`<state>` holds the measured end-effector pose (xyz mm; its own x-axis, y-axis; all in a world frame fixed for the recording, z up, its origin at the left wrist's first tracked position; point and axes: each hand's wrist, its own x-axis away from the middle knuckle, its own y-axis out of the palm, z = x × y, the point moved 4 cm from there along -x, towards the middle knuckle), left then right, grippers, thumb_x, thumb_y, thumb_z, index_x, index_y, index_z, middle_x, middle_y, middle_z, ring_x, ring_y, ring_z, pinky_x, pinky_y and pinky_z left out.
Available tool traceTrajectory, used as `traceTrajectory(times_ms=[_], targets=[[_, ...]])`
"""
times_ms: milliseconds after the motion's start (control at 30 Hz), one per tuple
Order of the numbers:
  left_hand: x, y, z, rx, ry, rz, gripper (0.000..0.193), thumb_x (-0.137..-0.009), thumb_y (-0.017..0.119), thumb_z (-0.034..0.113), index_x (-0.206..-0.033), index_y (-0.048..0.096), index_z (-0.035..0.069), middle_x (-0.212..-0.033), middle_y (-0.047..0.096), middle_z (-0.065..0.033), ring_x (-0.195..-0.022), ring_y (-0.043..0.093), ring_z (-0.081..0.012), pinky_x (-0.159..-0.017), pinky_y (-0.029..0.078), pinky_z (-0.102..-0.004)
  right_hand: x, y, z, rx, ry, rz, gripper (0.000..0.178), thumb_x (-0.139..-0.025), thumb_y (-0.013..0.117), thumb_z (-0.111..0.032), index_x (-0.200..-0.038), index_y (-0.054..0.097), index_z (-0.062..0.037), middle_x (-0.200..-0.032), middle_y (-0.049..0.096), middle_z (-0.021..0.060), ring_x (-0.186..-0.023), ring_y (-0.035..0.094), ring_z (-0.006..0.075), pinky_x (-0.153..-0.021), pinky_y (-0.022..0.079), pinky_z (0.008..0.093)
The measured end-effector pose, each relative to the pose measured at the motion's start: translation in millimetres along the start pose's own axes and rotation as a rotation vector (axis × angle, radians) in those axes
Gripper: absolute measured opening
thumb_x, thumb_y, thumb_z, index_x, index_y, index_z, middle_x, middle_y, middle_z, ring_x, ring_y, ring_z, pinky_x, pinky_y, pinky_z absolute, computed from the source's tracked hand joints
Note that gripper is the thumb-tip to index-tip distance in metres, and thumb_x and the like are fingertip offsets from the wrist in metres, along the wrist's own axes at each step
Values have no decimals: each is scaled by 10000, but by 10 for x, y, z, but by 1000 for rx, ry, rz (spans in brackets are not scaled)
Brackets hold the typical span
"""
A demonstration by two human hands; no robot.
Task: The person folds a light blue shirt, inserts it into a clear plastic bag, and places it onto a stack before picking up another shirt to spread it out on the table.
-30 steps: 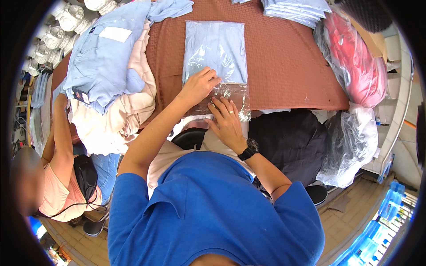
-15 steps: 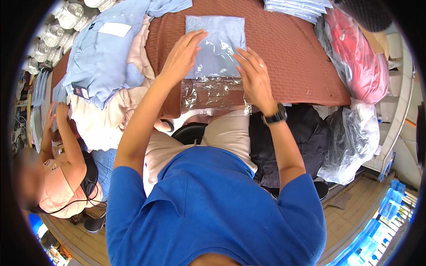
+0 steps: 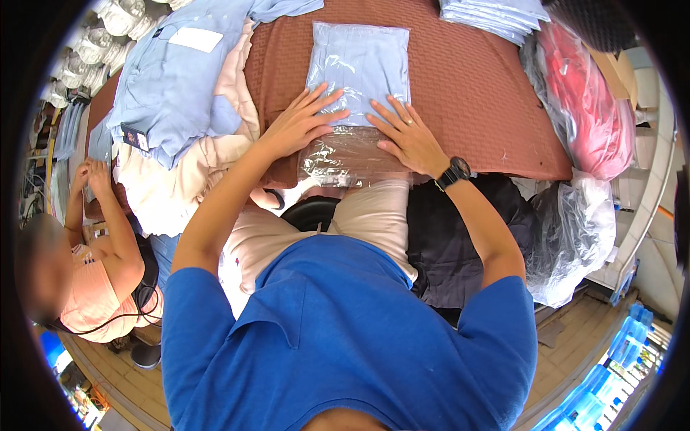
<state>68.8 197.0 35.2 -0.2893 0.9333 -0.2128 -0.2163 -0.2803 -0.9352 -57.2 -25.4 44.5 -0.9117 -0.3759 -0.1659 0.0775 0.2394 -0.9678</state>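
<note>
A folded light-blue garment (image 3: pixel 359 61) lies inside a clear plastic bag (image 3: pixel 352 161) on the brown cloth-covered table. The bag's loose part extends toward me, over the table's near edge. My left hand (image 3: pixel 305 122) rests flat with fingers spread on the lower left of the package. Opposite it, my right hand (image 3: pixel 410 136) lies on the lower right, fingers outstretched, with a ring and a black wristwatch (image 3: pixel 454 172) on that arm. Both hands press on the plastic near the garment's lower edge, and neither grips anything.
Light-blue shirts (image 3: pixel 169 79) lie piled over cream garments (image 3: pixel 169 183) at left. Bagged blue garments (image 3: pixel 496 13) are stacked at the far right, near a red bundle in plastic (image 3: pixel 586 108). Black cloth (image 3: pixel 474 237) is beside my right leg. Another person (image 3: pixel 108 280) sits at left.
Both hands have come down toward me from the package's upper sides and now lie flat near its lower edge. The other person's hands have drawn together.
</note>
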Motion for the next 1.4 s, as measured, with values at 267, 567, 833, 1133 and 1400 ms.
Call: traceTrajectory(times_ms=[267, 567, 833, 1133, 1400], targets=[[587, -424, 190, 487, -222, -84, 525, -795, 561, -117, -1281, 612, 72, -1500, 455, -104, -1427, 376, -333, -1165, 349, -401, 564, -310, -96, -248, 36, 51, 515, -944, 595, -171, -1439, 497, -70, -1550, 407, 107, -1449, 339, 346, -1183, 294, 504], [575, -232, 276, 274, -69, 234, 429, -801, 737, 45, -1217, 640, 76, -1418, 508, -111, -1322, 483, -337, -1084, 425, -446, 691, -288, 7, -222, 133, 208, 531, -864, 636, -25, -1382, 563, -113, -1450, 493, 94, -1279, 495, 337, -1055, 443, 445], [389, -176, 326, 351, -77, 395, 105, -840, 690, -5, -941, 660, -3, -1064, 695, -106, -1044, 637, -313, -872, 529, -381, 514, -217, -31, -162, -4, 329, 472, -767, 705, -34, -1234, 645, -74, -1349, 565, 109, -1241, 522, 326, -1034, 453, 451], [502, -79, 473, 372, -227, 462, 95, -831, 695, -14, -914, 654, 5, -864, 649, -119, -835, 624, -320, -719, 503, -389, 543, -251, 49, -238, -50, 359, 183, -817, 643, 90, -977, 672, 6, -974, 672, 113, -918, 649, 285, -821, 523, 376], [425, 30, 328, 469, -491, 482, 120, -948, 617, 86, -895, 617, -21, -792, 661, -151, -717, 634, -347, -652, 500, -385, 531, -72, 196, -477, 342, 554, 64, -976, 605, -65, -1000, 629, -10, -843, 681, 147, -747, 664, 314, -660, 527, 360]])
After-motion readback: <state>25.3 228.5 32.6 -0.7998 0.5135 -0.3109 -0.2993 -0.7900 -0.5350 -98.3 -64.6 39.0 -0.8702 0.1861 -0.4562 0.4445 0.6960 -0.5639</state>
